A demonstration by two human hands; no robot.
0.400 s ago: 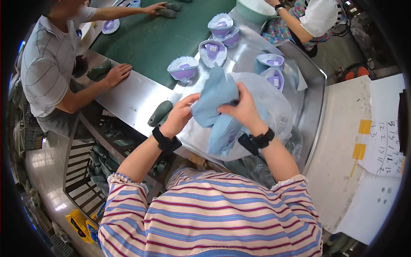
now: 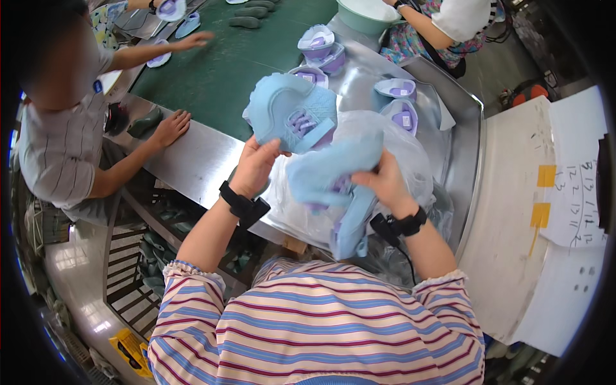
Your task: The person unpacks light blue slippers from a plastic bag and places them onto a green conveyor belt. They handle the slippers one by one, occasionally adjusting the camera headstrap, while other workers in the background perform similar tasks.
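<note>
My left hand (image 2: 255, 165) pinches the lower edge of a light-blue shoe upper (image 2: 273, 109) with purple lacing, raised above the metal table. Just right of it, my right hand (image 2: 390, 183) grips a second light-blue upper (image 2: 337, 160), which is blurred, its fingers partly hidden behind it. Below that hand is another light-blue upper (image 2: 351, 224); whether the hand also holds it I cannot tell. A clear plastic bag (image 2: 410, 154) lies under and behind my hands.
Several blue-and-purple uppers (image 2: 316, 40) stand on the metal table (image 2: 359, 70), two of them (image 2: 403, 117) at its right. A green belt (image 2: 218, 77) carries dark shoe lasts (image 2: 245, 22). A co-worker's hand (image 2: 172, 127) rests on the left edge. A green basin (image 2: 366, 18) is at the back.
The blue uppers held together between my hands have come apart: one has gone up and left with my left hand, another stays at my right. The co-worker's far arm has drawn back from the lasts.
</note>
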